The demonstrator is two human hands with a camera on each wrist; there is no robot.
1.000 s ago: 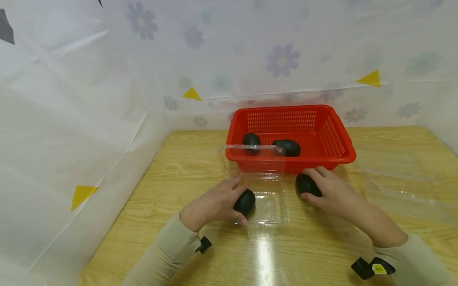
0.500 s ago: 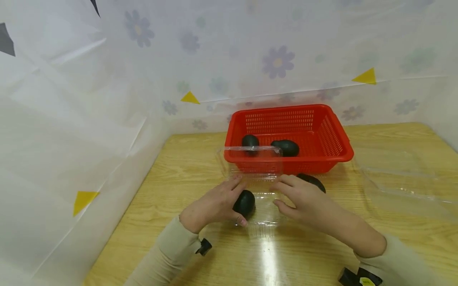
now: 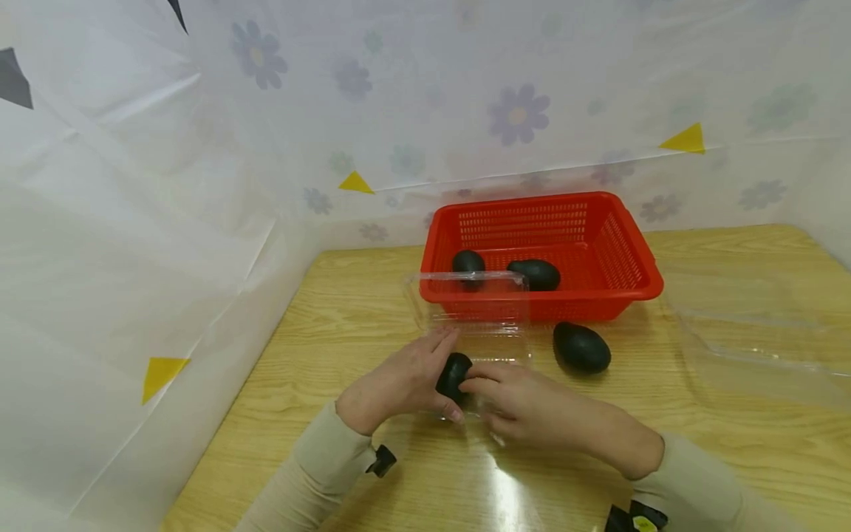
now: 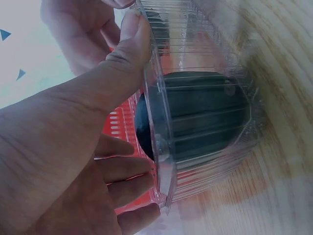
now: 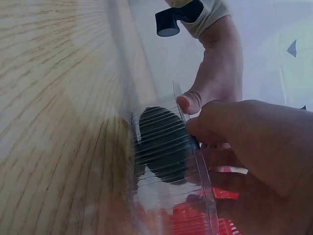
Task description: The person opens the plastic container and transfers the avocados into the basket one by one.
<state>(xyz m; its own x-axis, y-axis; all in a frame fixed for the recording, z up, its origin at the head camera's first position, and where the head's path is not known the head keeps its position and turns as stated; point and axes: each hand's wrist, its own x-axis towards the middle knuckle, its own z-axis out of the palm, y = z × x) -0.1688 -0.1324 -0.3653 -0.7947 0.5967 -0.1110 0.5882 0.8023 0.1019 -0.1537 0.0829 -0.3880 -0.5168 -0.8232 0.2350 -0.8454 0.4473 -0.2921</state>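
Note:
A dark green avocado [image 3: 453,374] lies in the left part of a clear plastic clamshell box [image 3: 500,346], whose lid stands raised. My left hand [image 3: 405,380] spreads around the avocado's left side, with its thumb [image 4: 133,29] at the box rim and its fingers relaxed beyond it. From the right, my right hand [image 3: 528,399] reaches over the box. Its fingertips touch the avocado's right side, while its thumb is at the near rim. Through the ribbed wall in the right wrist view the avocado [image 5: 164,142] shows, with both hands above it. Another avocado [image 3: 581,347] lies on the table right of the box.
Behind the box stands a red plastic basket [image 3: 614,294] with two avocados [image 3: 538,275] inside. More clear plastic packaging [image 3: 758,347] lies on the right. The wooden table [image 3: 346,325] meets a white flowered sheet [image 3: 518,111] at the back and left.
My right hand has let go of the other avocado on the table and moved left over the box to the avocado inside. My left hand has hardly moved.

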